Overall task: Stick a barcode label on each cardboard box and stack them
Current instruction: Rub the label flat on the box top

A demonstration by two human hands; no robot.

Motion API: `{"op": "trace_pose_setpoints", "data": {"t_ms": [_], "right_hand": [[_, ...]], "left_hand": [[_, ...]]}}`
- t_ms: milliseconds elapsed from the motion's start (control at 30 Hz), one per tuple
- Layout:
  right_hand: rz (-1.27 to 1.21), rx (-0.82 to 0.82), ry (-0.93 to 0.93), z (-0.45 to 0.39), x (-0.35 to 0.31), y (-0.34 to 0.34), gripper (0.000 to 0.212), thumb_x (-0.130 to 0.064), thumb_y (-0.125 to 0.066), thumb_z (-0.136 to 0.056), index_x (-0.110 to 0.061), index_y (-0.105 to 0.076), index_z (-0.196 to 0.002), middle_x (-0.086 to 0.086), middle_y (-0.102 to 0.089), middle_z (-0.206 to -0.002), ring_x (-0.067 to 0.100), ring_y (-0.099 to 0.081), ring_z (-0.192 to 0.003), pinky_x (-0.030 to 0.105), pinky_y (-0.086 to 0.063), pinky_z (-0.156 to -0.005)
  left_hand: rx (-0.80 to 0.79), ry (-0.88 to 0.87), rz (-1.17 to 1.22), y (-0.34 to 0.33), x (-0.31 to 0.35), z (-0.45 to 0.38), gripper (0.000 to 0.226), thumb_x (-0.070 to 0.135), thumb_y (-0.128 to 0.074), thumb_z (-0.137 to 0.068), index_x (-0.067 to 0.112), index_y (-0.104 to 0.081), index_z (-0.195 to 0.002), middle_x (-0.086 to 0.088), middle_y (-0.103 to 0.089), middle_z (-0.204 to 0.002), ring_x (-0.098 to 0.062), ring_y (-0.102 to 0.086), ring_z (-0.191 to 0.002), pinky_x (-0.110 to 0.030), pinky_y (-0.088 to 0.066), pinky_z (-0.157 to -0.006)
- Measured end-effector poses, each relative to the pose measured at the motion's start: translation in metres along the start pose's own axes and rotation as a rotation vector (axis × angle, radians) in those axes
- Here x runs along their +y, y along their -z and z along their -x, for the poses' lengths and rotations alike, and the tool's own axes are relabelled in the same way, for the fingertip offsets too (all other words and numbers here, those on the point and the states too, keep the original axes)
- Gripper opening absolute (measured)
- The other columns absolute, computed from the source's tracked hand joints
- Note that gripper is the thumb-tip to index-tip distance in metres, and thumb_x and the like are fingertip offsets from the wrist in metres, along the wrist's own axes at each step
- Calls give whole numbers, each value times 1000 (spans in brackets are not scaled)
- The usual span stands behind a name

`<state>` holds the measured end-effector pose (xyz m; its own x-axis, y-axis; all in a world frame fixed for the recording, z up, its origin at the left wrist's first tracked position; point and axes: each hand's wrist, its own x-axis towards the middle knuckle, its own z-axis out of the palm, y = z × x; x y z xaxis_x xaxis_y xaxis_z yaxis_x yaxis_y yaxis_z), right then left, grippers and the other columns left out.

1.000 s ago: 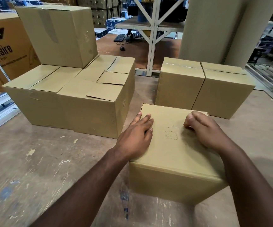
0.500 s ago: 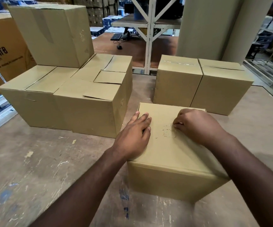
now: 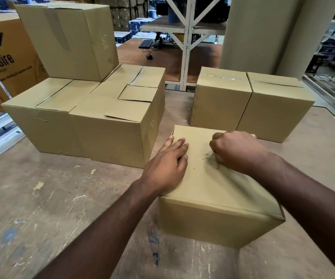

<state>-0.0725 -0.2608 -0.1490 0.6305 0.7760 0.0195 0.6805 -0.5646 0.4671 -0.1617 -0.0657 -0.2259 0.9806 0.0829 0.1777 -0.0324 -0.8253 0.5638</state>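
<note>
Now left hand (image 3: 167, 168) flat on box (image 3: 212, 188), right hand (image 3: 237, 151) fisted.

A keyboard (image 3: 145, 43) and mouse (image 3: 149, 56) lie behind a white metal rack (image 3: 186, 45).

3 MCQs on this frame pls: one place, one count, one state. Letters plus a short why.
1. Where does the left hand rest?
A. on the near box's top
B. on the table
C. on the stacked box

2. How many plain boxes stand side by side behind the near box, at right?
A. one
B. two
C. four

3. How is the right hand?
A. flat, fingers spread
B. fingers curled, knuckles on the box top
C. lifted clear of the box

Key: 1 A, its fingers lie flat on the top near the left edge. 2 B, a pair of boxes touch side to side. 3 B, the fingers are tucked under; whether the grip holds a label cannot be seen.
</note>
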Motion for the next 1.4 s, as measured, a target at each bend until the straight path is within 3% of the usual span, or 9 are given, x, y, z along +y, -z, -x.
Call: {"op": "trace_pose_setpoints", "data": {"t_ms": [400, 533, 600, 700, 800, 1000, 1200, 1333, 1400], "right_hand": [[-306, 201, 2, 38, 25, -22, 12, -32, -61, -93, -24, -62, -84, -9, -58, -86, 24, -62, -69, 29, -39, -45], [-497, 182, -205, 56, 30, -21, 39, -55, -44, -99, -24, -59, -80, -11, -54, -85, 22, -60, -78, 37, -48, -63], [-638, 67, -285, 58, 19, -20, 35, -64, -49, -94, -32, -59, -104, -14, -58, -110, 18, -60, -102, 38, -50, -81], [-618, -233, -226, 56, -6, -27, 81, -74, -26, -96, -30, -17, -164, -8, -16, -172, 18, -13, -159, 43, -19, -127], [-598, -234, -160, 55, -26, -29, 91, -76, 0, -92, -23, 7, -166, -6, 19, -172, 13, 20, -158, 39, 6, -130], [-686, -190, 161, 73, -32, -22, 76, -73, -1, -96, -40, 3, -164, -24, 15, -168, -7, 20, -153, 27, 14, -126], [-547, -230, -321, 46, -10, -43, 90, -74, 0, -94, -19, 8, -166, -2, 16, -173, 14, 15, -159, 38, 9, -129], [-600, -134, 83, 55, -62, -17, 77, -71, -7, -102, -30, 10, -165, -9, 19, -171, 10, 21, -157, 35, 10, -129], [-602, -147, 117, 60, -57, -19, 74, -73, -9, -102, -37, 11, -164, -16, 19, -170, 4, 22, -156, 37, 9, -129]], "left_hand": [[-5, 19, 10, 0, 0, 1, 49, 41, -34, -107, 32, -38, -155, 24, -21, -164, 3, 4, -153, -37, -23, -125], [-12, 11, 6, 0, 2, 1, 50, 41, -33, -107, 31, -37, -156, 24, -20, -165, 3, 5, -153, -39, -22, -125], [-13, 8, 2, 0, 3, 1, 50, 41, -33, -107, 31, -36, -156, 23, -20, -165, 3, 5, -153, -37, -21, -125], [-19, 8, -15, 2, 5, 1, 50, 40, -34, -108, 30, -36, -156, 22, -21, -165, 2, 4, -154, -33, -19, -124], [-12, 10, -29, 3, 6, 1, 49, 40, -35, -108, 31, -37, -156, 23, -22, -165, 1, 3, -154, -32, -19, -123], [-16, 7, -17, 3, 2, 3, 48, 38, -34, -108, 32, -38, -156, 25, -21, -164, 3, 3, -153, -32, -20, -123], [-7, -16, 8, 0, -1, 1, 47, 35, -34, -109, 31, -38, -155, 23, -22, -165, 3, 2, -154, -38, -20, -126], [5, -33, -21, 4, -7, 0, 47, 33, -37, -107, 29, -42, -154, 18, -27, -165, -3, -6, -155, -39, -19, -126], [-7, -37, -31, 6, -7, -2, 47, 34, -39, -108, 28, -43, -154, 14, -28, -165, -6, -8, -156, -36, -18, -127]]}}
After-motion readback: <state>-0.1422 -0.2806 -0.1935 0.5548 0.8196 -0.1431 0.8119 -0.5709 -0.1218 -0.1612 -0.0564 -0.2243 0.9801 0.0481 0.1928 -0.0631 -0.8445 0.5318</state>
